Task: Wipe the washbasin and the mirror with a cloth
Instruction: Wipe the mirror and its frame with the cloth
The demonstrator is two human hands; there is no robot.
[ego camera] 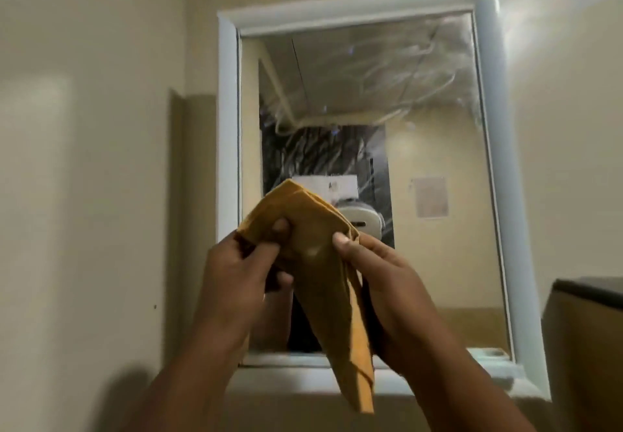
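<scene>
We note both hands raised in front of the mirror (364,101), approx. centre of view. Left hand (232,273): thumb and forefinger curled, pinching the cloth (313,263) at its left edge, approx. 9 o'clock of the fabric; remaining fingers curled under, part hidden by fabric. Right hand (381,283): thumb tip pressed on the cloth's front at approx. 3 o'clock, other fingers wrapped behind it; their exact spread we cannot tell. Neither hand slack; both grasping the cloth.

Cloth: folded, long axis running approx. 11 o'clock to 5 o'clock. Upper folded corner points up toward 11; narrow loose end hangs down toward 5, below the wrists, overlapping the mirror's lower frame (421,377). It is held off the glass, not seen touching it.

Cloth appearance: mustard-yellow, several layers visible at top fold, one pale spot near mid-front, lengthwise creases on lower tail.

Mirror: white frame, glass covered w/ curved wipe streaks, esp. upper half toward 1 o'clock. Beige wall (101,162) around it.
</scene>
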